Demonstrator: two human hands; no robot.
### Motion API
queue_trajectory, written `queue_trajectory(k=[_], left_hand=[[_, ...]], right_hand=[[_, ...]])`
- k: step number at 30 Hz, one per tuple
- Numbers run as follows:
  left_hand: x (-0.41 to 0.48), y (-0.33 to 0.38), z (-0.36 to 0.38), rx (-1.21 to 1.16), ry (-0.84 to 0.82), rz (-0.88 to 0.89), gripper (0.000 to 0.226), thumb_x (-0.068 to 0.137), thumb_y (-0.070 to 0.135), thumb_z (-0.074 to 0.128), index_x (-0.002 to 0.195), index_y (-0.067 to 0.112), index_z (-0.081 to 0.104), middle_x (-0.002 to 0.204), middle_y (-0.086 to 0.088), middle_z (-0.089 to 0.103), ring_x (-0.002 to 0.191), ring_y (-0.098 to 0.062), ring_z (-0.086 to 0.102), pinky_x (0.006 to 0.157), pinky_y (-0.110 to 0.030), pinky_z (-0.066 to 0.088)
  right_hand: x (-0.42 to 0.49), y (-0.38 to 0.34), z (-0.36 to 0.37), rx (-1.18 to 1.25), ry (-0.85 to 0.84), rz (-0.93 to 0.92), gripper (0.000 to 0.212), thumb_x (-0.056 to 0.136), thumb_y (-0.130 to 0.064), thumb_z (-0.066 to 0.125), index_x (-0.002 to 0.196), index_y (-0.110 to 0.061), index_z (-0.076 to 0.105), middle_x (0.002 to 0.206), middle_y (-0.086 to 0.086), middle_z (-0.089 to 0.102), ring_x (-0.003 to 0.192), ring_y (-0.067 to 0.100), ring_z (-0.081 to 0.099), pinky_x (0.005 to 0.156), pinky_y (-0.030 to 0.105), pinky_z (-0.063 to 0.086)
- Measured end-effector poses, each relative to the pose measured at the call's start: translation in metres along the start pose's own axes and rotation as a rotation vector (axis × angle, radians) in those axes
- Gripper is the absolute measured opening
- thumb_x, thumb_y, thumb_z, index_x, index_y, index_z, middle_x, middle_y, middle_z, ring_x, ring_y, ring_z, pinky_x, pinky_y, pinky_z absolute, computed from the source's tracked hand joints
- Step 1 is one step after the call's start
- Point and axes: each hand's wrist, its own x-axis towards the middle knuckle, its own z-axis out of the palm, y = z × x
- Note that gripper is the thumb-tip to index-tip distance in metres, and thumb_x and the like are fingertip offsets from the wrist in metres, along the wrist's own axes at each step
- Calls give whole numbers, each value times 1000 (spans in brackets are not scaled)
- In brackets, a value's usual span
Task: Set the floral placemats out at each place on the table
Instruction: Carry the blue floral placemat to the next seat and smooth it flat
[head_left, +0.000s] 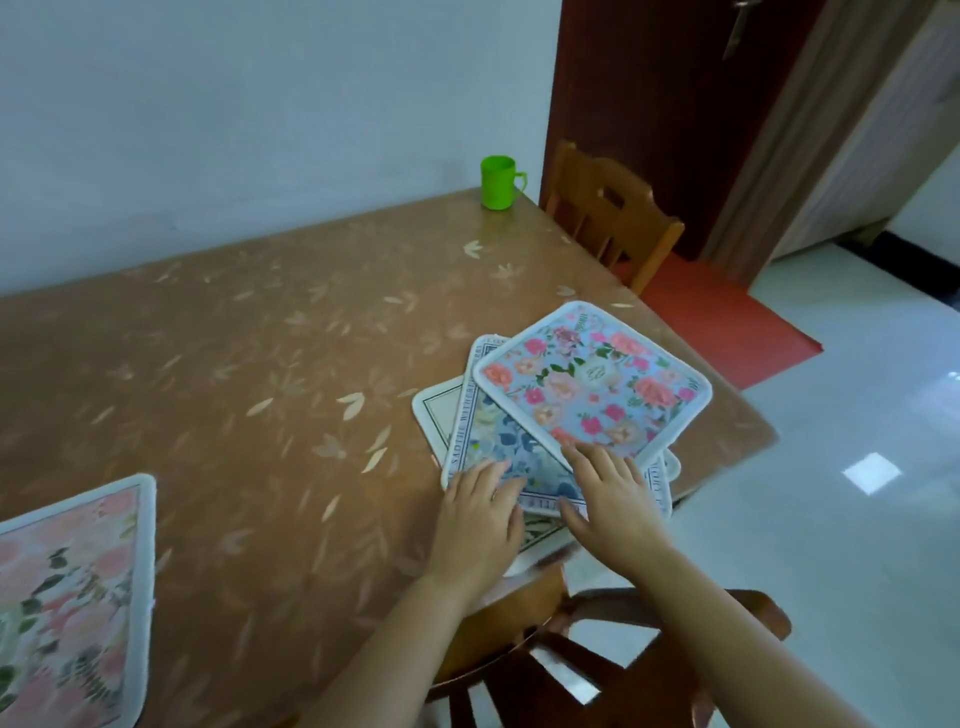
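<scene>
A loose stack of floral placemats lies near the table's right edge. On top is a light-blue mat with pink and orange roses (592, 382). Under it is a blue-flowered mat with a lettered border (511, 457), and a cream mat (441, 415) pokes out at the bottom left. My left hand (480, 512) rests flat on the blue-flowered mat with fingers straight. My right hand (610, 493) lies flat across the near corner of the rose mat and the mat below. Another pink floral placemat (72, 587) lies alone at the table's near left.
The table (249, 364) has a brown leaf-patterned cover and stands against a pale wall. A green plastic cup (498, 182) is at the far right corner. One wooden chair (608, 208) is at the far right end, another (613, 649) right below my arms.
</scene>
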Motion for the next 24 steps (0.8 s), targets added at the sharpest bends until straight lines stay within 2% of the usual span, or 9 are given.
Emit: queue_trajectory(k=[5, 10, 13, 17, 21, 24], left_hand=[[31, 8, 37, 16, -67, 47, 24, 75, 12, 68, 98, 8, 66, 112, -12, 65, 110, -29, 57, 92, -50, 44], [50, 6, 68, -64, -183, -11, 28, 86, 15, 52, 111, 8, 61, 127, -12, 56, 125, -28, 43, 105, -46, 31], [58, 3, 81, -52, -181, -1, 27, 83, 13, 56, 109, 9, 62, 123, -11, 59, 122, -27, 47, 103, -43, 33], [67, -3, 92, -72, -248, -40, 33, 91, 21, 43, 123, 13, 51, 137, -4, 45, 132, -17, 29, 110, -33, 17], [73, -11, 99, -66, -296, -57, 36, 92, 24, 41, 126, 16, 47, 142, -1, 37, 133, -14, 23, 110, -32, 15], [77, -14, 105, -76, -321, -56, 36, 91, 26, 43, 127, 18, 46, 144, 1, 33, 135, -14, 19, 111, -33, 15]], right_hand=[[22, 42, 14, 20, -35, 54, 55, 86, -36, 51, 134, -16, 33, 136, 6, 44, 129, 24, 35, 106, 42, 28], [38, 61, 28, 108, -36, 130, 54, 86, -38, 51, 133, -18, 34, 137, 4, 42, 127, 25, 36, 105, 40, 29], [44, 62, 41, 137, -72, 122, 50, 86, -37, 51, 130, -18, 35, 134, 4, 43, 125, 25, 37, 104, 40, 31], [58, 63, 52, 153, -148, 95, 50, 84, -34, 52, 128, -19, 35, 133, 4, 42, 123, 25, 36, 104, 39, 30], [63, 70, 61, 162, -176, 113, 53, 82, -37, 55, 128, -21, 36, 132, 0, 40, 124, 21, 33, 104, 37, 30], [62, 75, 66, 189, -128, 135, 52, 79, -38, 59, 125, -22, 43, 130, -3, 42, 123, 19, 33, 102, 36, 31]])
